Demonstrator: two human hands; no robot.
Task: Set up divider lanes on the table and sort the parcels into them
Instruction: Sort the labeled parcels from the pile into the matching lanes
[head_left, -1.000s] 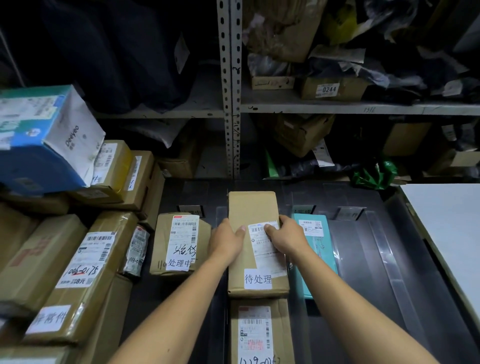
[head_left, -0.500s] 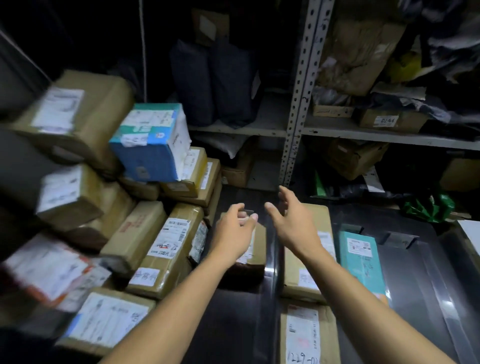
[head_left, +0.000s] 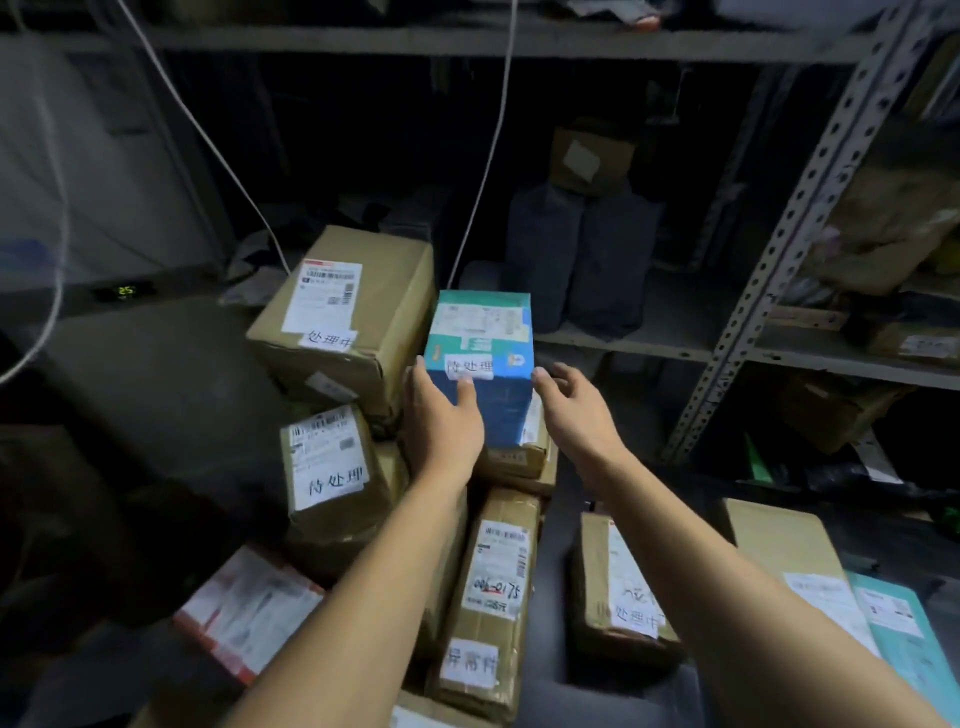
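just now blue parcel (head_left: 480, 364) between both spread, empty hands, left hand (head_left: 441, 421) touching, right hand (head_left: 576, 410) just beside

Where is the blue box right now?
In the head view the blue box stands mid-frame atop the parcel pile, right of the big brown box, with the left hand touching it and the right hand beside it.

There is a single view, from a wide-angle camera worn on the person's head. It looks forward and down along both forearms, which enter from the bottom edge and reach into the middle of the picture. The stacked parcels (head_left: 337, 332) sit close below and ahead, filling the centre and lower left. Metal shelving (head_left: 779, 280) rises beyond on the right, its straight uprights leaning and bending toward the picture's edges.
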